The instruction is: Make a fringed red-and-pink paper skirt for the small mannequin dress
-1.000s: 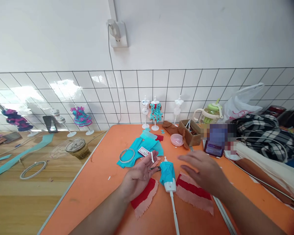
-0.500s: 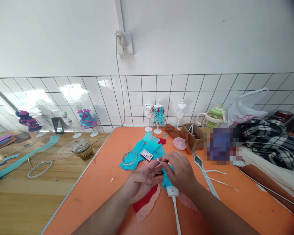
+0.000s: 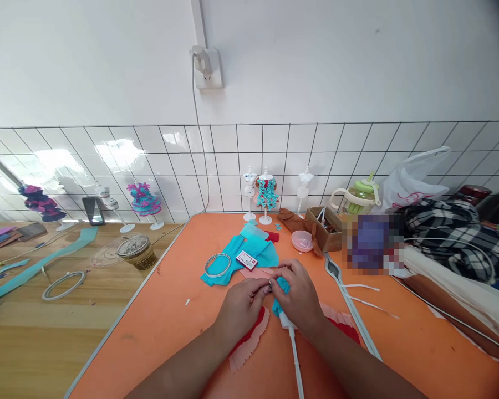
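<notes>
My left hand (image 3: 243, 306) and my right hand (image 3: 298, 296) meet fingertip to fingertip over the orange mat (image 3: 170, 327). Both are closed in a pinch around something too small to make out. Under my right hand lies a small white mannequin (image 3: 288, 321) with turquoise cloth (image 3: 276, 308) on it, its white stand pointing towards me. Red and pink ruffled fabric (image 3: 251, 346) lies beside my left wrist. Just beyond my hands are turquoise cloth pieces (image 3: 268, 254), a small red and white box (image 3: 247, 260) and a ring (image 3: 217, 266).
Upright mannequins (image 3: 266, 194) stand along the tiled wall. At the right are a pink dish (image 3: 303, 241), a cardboard box (image 3: 327, 238), a green-lidded jug (image 3: 360, 197) and plaid cloth (image 3: 453, 227). A lidded jar (image 3: 137, 252) sits at the left.
My left hand has turned from palm-up with spread fingers to a pinch, meeting my right fingertips slightly lower. More red and pink fabric shows by my right forearm. The view has shifted slightly.
</notes>
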The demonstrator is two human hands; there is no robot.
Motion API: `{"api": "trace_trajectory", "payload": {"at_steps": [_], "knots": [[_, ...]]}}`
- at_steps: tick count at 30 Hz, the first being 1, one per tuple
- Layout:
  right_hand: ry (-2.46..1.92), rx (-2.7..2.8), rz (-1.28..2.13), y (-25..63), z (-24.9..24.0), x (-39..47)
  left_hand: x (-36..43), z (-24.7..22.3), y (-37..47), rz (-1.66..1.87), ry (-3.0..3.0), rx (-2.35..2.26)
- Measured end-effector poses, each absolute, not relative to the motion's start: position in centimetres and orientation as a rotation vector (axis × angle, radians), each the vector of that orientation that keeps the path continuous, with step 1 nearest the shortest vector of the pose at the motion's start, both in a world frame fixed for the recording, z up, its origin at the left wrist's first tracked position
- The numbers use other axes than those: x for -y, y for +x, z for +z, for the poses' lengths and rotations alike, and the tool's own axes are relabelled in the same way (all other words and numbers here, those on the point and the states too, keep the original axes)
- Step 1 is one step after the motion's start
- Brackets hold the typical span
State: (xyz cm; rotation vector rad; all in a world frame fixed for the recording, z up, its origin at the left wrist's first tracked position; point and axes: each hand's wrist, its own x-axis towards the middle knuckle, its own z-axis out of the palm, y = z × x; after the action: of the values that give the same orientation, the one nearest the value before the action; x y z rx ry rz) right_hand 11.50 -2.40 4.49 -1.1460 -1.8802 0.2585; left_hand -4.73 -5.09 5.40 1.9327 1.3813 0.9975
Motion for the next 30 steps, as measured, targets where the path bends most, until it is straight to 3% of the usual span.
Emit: {"api": "trace_trajectory", "payload": {"at_steps": [4, 9, 22, 30], "knots": [[-1.196, 1.828, 0.107, 12.4, 5.0, 2.0, 4.7, 5.3, -5.6, 1.092, 1.923, -1.62], [-1.175, 1.828, -0.211, 12.9, 4.7, 1.8, 4.6, 5.1, -5.6, 1.013, 2.021, -1.405], [-1.131, 1.669, 0.817, 10.8, 4.4, 2.7, 4.4, 4.8, -5.5, 1.075, 1.766, -1.347], [-1.122, 1.696, 0.765, 10.7, 3.8, 2.8, 4.3, 5.3, -5.0, 1.105, 1.55, -1.351]]}}
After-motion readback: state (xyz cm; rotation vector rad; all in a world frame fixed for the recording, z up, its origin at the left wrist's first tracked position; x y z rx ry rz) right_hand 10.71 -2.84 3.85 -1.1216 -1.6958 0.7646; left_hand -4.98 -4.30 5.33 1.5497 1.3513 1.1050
